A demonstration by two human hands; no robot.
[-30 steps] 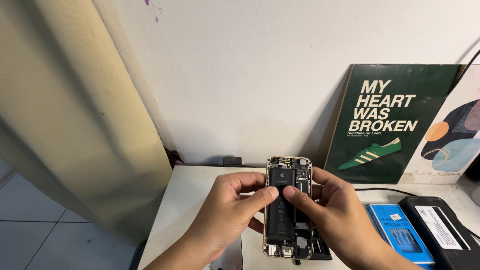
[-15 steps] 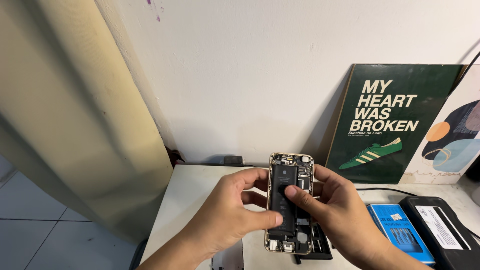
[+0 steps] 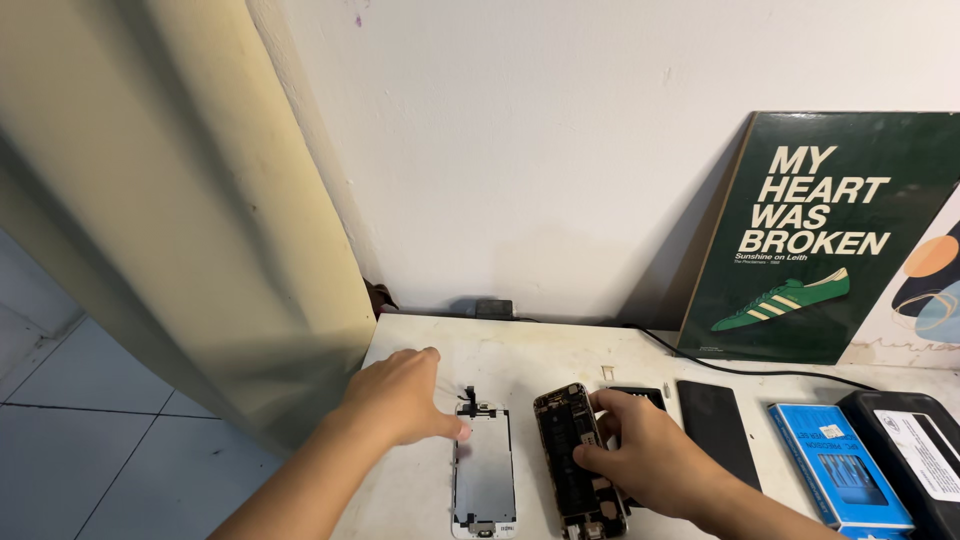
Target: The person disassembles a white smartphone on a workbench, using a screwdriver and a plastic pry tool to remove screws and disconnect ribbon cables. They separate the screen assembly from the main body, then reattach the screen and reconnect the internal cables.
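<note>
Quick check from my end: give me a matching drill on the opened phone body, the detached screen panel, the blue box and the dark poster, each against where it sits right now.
Things:
1. opened phone body
2. detached screen panel
3. blue box
4. dark poster

Places:
A. leaning against the wall
B. on the table under the left hand's fingertips
C. on the table, gripped by the right hand
D. near the table's right end

Pairs: 1-C, 2-B, 3-D, 4-A

We see the right hand [image 3: 648, 458] gripping the opened phone body [image 3: 578, 464] near the table's [image 3: 520, 350] front edge; the left hand [image 3: 400, 398] touches the detached screen [image 3: 483, 470] beside it.
</note>
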